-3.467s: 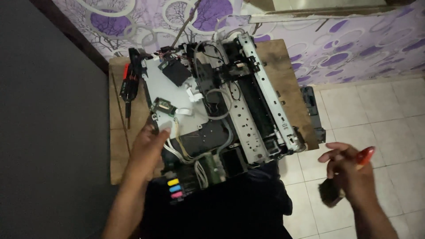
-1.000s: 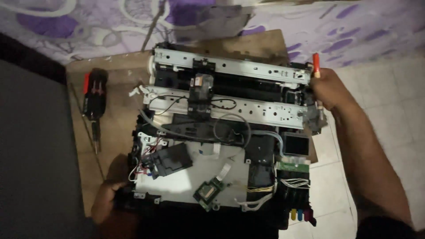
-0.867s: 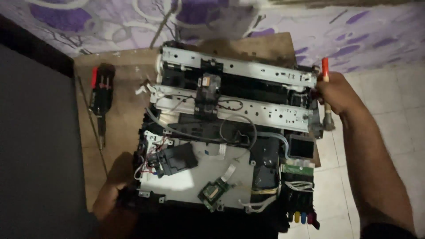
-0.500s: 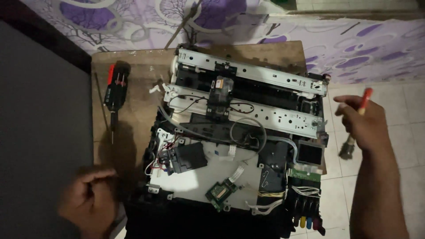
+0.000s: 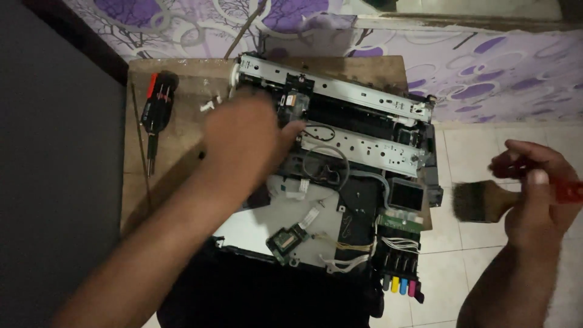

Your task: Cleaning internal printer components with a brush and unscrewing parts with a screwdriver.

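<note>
From the head camera, the left hand hovers blurred over the opened printer on the wooden board, hiding its left part; whether its fingers are spread or curled I cannot tell. The right hand is closed around a paintbrush over the tiled floor, possibly also a red-handled tool, cut off at the edge.

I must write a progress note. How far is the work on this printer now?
Done: the printer has its cover off, so rails, cables and boards are bare. In hand: the left hand reaches over its left side, and the right hand holds a paintbrush off to the side. Left: the screwdriver lies unused on the wooden board; the printer remains open.
</note>
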